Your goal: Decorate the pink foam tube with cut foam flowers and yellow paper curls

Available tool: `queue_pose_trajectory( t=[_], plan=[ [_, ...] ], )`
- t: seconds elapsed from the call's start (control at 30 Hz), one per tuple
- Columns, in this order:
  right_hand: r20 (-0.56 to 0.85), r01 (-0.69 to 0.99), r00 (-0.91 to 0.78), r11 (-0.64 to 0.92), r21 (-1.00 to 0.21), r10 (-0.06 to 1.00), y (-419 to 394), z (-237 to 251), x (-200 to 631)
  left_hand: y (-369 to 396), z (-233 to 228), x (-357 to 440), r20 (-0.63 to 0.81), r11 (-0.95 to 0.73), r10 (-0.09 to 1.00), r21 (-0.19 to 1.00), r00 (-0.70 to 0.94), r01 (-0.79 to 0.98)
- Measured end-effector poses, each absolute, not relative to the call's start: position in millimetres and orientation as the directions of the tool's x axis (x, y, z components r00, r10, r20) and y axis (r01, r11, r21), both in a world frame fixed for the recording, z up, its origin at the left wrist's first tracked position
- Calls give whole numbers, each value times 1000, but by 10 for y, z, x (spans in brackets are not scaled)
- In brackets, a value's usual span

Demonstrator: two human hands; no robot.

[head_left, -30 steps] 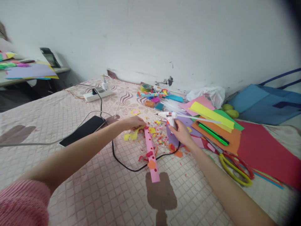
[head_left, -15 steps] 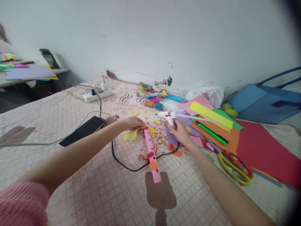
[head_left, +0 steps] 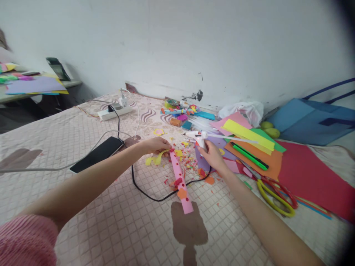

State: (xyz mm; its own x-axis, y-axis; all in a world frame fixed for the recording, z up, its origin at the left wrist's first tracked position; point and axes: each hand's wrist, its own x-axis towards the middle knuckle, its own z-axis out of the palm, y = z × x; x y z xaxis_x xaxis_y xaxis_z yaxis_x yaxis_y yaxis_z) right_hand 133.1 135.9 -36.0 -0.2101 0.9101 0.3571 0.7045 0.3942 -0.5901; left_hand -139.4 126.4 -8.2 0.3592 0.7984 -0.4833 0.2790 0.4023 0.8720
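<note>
A black phone (head_left: 97, 153) lies at the left. The left hand (head_left: 155, 144) pinches the top end of a pink paper strip (head_left: 179, 180), which runs toward the viewer between both hands. The right hand (head_left: 213, 155) grips a white glue gun (head_left: 199, 136), nozzle pointing left, just above the strip's top end.

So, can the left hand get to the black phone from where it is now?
Probably yes. The left hand rests on the yellow paper piece, and the black phone lies flat just to its left on the quilt, with only a thin white cable nearby.
</note>
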Motion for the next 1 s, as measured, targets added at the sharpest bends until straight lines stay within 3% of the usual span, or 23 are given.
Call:
queue_pose_trajectory(
  t=[0.43, 0.67, 0.83, 1.0],
  plan=[
    [358, 713, -201, 387, -585, 912, 1362, -310, 1340, 1049, 39, -1400, -448, 368, 861, 876, 243, 312],
    [373, 703, -187, 389, -595, 909, 1392, -347, 1368, 811, 141, -1516, -316, 271, 945, 900, 83, 342],
    [437, 713, -140, 397, -579, 889, 1435, -376, 1285, 704, 125, -1574, -159, 136, 986, 932, 41, 336],
    [503, 729, -103, 409, -549, 858, 1517, -414, 1144, 641, 86, -1609, -93, 75, 995, 942, 38, 328]
  ],
)
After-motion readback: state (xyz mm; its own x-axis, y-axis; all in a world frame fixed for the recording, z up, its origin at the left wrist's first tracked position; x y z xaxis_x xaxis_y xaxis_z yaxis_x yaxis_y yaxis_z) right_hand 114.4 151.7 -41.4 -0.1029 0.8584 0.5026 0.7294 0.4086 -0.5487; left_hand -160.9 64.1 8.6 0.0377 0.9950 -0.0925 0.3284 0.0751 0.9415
